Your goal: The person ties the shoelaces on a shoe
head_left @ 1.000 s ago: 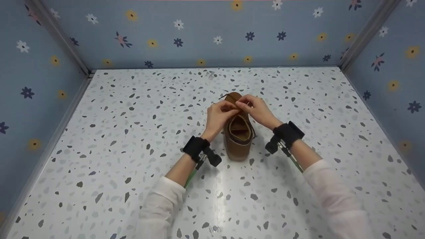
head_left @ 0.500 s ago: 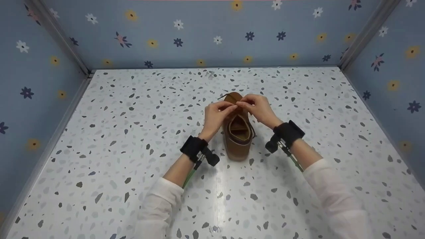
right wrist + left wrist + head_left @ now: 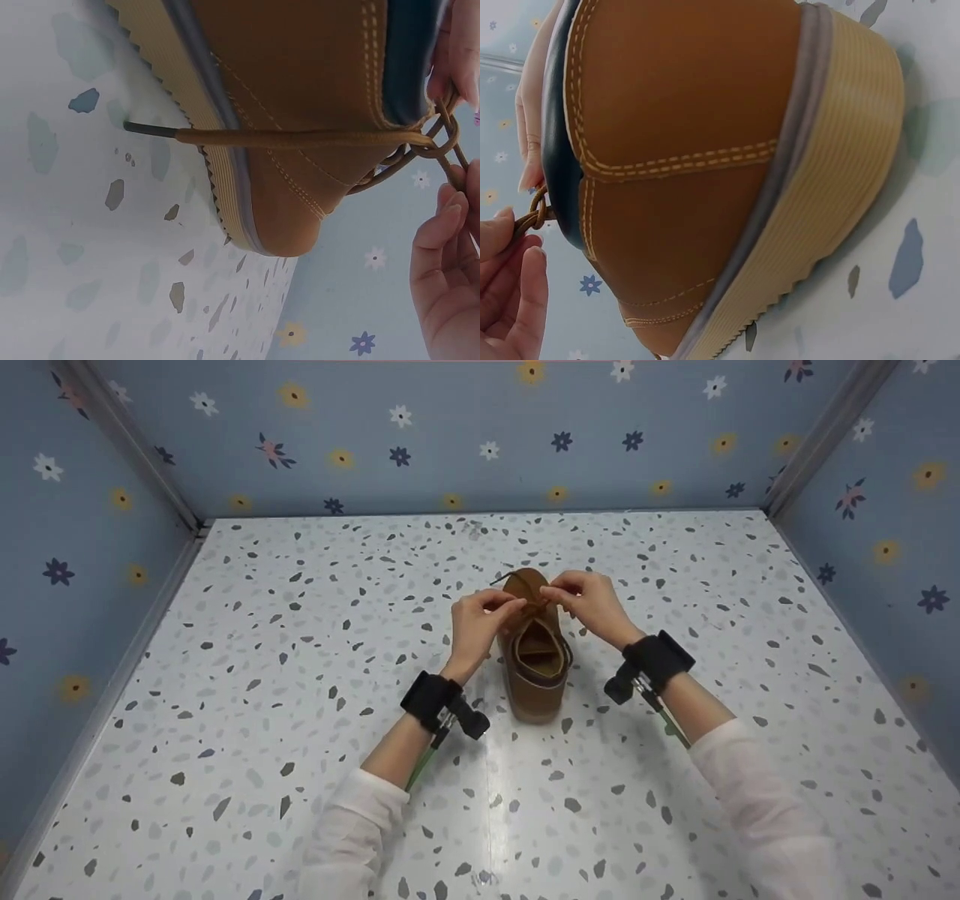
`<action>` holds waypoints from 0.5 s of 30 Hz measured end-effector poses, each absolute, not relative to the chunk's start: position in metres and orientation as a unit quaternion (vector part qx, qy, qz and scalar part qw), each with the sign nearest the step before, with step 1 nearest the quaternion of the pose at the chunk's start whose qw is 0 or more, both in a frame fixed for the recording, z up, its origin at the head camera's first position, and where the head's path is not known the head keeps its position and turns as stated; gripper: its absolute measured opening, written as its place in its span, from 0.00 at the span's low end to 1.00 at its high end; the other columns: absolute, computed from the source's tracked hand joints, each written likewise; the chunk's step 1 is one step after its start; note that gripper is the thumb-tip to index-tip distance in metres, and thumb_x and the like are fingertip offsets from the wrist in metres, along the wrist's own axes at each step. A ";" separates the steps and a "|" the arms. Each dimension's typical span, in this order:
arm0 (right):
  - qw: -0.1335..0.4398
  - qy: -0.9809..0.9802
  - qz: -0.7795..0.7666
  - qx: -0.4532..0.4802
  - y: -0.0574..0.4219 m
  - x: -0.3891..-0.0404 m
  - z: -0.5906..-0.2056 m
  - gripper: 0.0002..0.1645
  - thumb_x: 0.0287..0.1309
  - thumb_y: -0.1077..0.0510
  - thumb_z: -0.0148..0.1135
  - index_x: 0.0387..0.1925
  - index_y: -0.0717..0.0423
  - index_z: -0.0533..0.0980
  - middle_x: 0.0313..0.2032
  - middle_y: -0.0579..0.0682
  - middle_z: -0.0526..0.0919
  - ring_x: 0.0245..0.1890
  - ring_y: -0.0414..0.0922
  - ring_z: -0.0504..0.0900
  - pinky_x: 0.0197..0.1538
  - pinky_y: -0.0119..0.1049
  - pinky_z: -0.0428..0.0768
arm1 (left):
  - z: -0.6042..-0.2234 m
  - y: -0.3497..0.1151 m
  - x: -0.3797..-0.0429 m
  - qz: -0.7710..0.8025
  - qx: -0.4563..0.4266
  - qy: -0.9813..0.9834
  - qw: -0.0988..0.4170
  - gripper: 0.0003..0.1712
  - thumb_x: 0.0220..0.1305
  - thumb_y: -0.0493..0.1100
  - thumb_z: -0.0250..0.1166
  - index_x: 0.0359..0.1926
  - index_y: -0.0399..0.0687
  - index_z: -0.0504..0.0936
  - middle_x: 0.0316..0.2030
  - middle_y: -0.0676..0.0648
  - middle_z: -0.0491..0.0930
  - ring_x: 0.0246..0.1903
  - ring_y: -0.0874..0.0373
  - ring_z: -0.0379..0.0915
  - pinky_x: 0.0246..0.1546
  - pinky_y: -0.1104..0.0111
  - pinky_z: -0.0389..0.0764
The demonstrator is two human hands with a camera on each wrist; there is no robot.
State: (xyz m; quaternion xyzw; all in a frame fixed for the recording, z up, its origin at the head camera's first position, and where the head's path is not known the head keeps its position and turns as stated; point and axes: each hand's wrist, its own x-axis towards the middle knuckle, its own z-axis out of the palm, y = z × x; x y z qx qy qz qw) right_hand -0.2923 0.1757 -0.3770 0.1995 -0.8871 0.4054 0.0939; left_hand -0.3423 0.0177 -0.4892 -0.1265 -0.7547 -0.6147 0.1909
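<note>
A brown lace-up shoe (image 3: 536,705) with a cream ridged sole (image 3: 855,112) and dark collar (image 3: 561,142) stands on the speckled surface, toe pointing away. At the top of the lacing, my left hand (image 3: 476,626) pinches a brown lace between thumb and fingers. Just to its right, my right hand (image 3: 592,600) pinches the lace too, fingertips a short gap from the left ones. Between the hands the lace crosses in a small loop (image 3: 435,144), seen in the right wrist view. One dark-tipped lace end (image 3: 262,139) hangs across the shoe's right side; another lace end (image 3: 504,578) sticks out left over the toe.
White terrazzo-patterned surface (image 3: 262,697) surrounds the shoe. Blue flower-print panels (image 3: 480,405) rise at the back and both sides. Black straps with small cameras (image 3: 433,701) sit on both wrists, green cables running along the forearms.
My hands have drawn apart: the left has shifted left and slightly toward me, the right a little to the right. The shoe has stayed in place.
</note>
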 end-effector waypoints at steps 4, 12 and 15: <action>0.095 -0.888 0.405 0.194 0.178 -0.292 -0.377 0.11 0.37 0.47 0.49 0.19 0.47 0.72 0.13 0.44 0.69 0.09 0.39 0.63 0.12 0.32 0.62 | -0.500 0.016 -0.346 -0.599 -0.135 -0.759 0.217 0.10 0.34 0.54 0.55 0.21 0.58 0.74 0.17 0.57 0.69 0.15 0.66 0.63 0.06 0.75 0.62; 0.086 -0.889 0.410 0.185 0.182 -0.291 -0.377 0.10 0.37 0.48 0.49 0.19 0.48 0.72 0.12 0.46 0.68 0.10 0.40 0.63 0.12 0.32 0.62 | -0.503 0.010 -0.341 -0.617 -0.167 -0.741 0.205 0.08 0.37 0.51 0.55 0.22 0.55 0.71 0.19 0.56 0.68 0.18 0.66 0.63 0.06 0.73 0.63; 0.084 -0.891 0.410 0.176 0.183 -0.292 -0.378 0.11 0.37 0.47 0.49 0.19 0.48 0.72 0.12 0.46 0.68 0.10 0.40 0.63 0.12 0.32 0.61 | -0.505 0.009 -0.341 -0.627 -0.181 -0.734 0.190 0.07 0.38 0.50 0.55 0.22 0.54 0.71 0.20 0.56 0.68 0.18 0.65 0.63 0.05 0.73 0.63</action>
